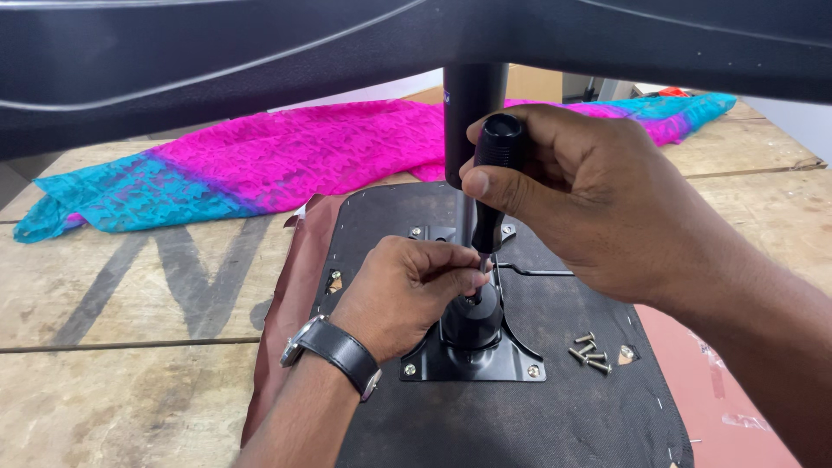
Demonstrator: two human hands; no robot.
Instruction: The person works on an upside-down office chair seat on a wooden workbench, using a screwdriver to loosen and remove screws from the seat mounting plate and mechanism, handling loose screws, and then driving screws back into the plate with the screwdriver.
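A black metal mounting plate [472, 364] with a central column sits on the black fabric underside of an upturned chair seat [537, 416]. My right hand [589, 199] grips the black handle of a screwdriver [494, 178], which stands nearly upright by the column. My left hand [403, 290], with a black-strap watch on the wrist, pinches the screwdriver's shaft low down near the plate. The tip itself is hidden behind my fingers.
Several loose screws [588, 349] lie on the seat to the right of the plate. A pink and blue cloth [260, 165] is spread across the far side of the wooden table [113, 347]. A dark chair part [260, 52] overhangs the top of the view.
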